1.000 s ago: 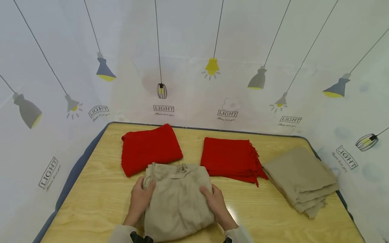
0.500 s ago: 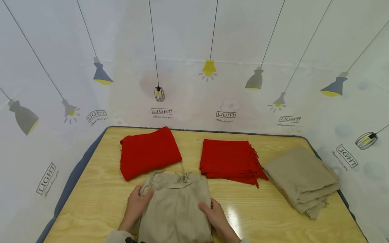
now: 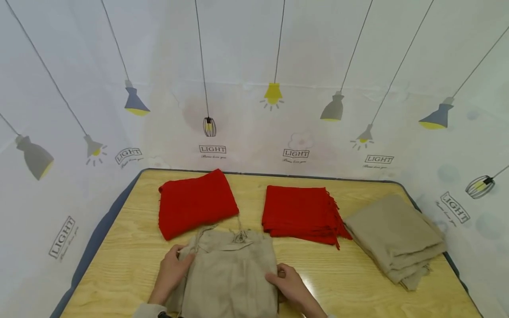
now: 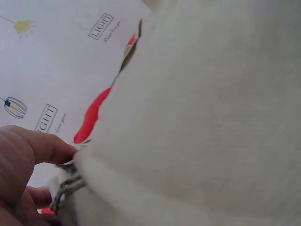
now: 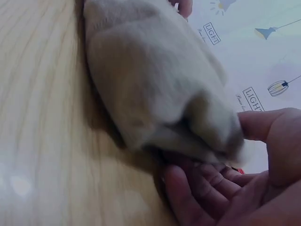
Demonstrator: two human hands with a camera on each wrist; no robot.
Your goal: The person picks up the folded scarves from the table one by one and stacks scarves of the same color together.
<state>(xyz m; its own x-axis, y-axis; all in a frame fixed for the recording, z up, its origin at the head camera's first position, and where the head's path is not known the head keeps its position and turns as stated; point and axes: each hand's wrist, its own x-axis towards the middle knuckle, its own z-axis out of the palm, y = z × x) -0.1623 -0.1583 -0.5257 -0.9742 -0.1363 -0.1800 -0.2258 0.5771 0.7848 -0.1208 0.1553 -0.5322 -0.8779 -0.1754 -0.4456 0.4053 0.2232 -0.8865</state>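
A beige folded cloth (image 3: 230, 274) with fringe and a knotted tassel along its far edge lies in front of the person at the bottom middle of the head view. At its left edge my left hand (image 3: 172, 269) pinches the layers between thumb and fingers; the left wrist view has the thumb and fingertips close on the cloth's edge beside twisted fringe. On the opposite edge my right hand (image 3: 292, 285) grips the cloth, thumb on top. Seen from the right wrist, the fingers (image 5: 211, 183) reach beneath the folded layers.
Two folded red cloths lie farther back: one at left (image 3: 196, 203), another in the middle (image 3: 302, 214) with fringe on its right side. A second folded beige cloth (image 3: 397, 240) rests at the right of the wooden table (image 3: 326, 274). A printed white curtain (image 3: 246, 53) surrounds the table.
Both hands have moved slightly toward the person with the beige cloth, the left one also leftward. The cloth's far edge now sits lower in view. The other cloths stay put.
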